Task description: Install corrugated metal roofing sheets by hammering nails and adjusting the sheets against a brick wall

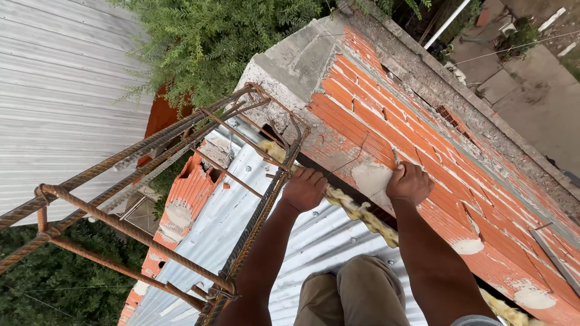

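Against the brick wall, left hand grips rebar cage, right hand fisted around wire.

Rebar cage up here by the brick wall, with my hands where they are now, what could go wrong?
1. The left hand grips the rusty rebar cage; rough bars and wire ends could cut bare skin.
2. You are up on a sloped metal roof with ground far below; a slipped grip or knee could mean a fall.
3. The right hand is closed on a thin tool against the brick wall; it might slip and scrape knuckles.
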